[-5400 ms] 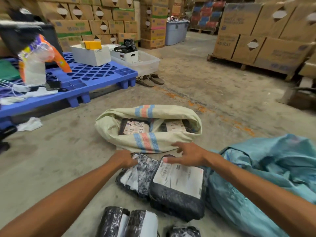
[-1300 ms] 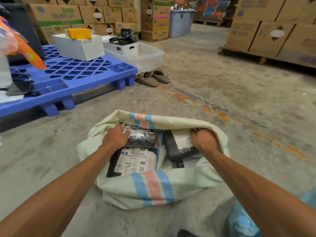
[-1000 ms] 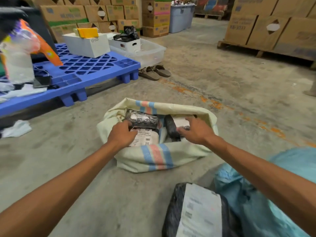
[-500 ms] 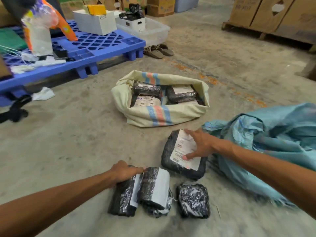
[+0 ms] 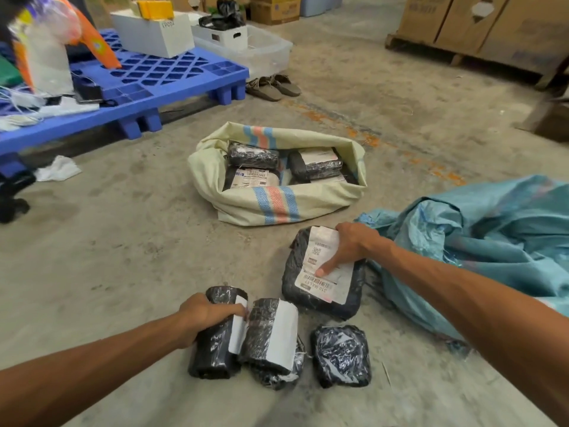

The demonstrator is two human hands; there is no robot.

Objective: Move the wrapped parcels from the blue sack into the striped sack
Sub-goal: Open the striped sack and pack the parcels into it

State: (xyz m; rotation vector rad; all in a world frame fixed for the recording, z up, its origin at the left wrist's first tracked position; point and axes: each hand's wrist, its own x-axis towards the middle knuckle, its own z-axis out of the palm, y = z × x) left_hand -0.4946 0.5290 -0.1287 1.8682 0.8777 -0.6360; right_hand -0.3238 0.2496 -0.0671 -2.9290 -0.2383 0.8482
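Four black wrapped parcels lay on the concrete floor close to the person. The left hand gripped the leftmost roll, with two more bundles just beside it. Slightly farther, the right hand pressed flat on the large parcel, fingers curled over its far edge; its long axis ran away from the person, toward the striped sack. That sack sat open straight ahead, holding several parcels, nearer the right hand. The blue sack lay crumpled at right, its contents hidden.
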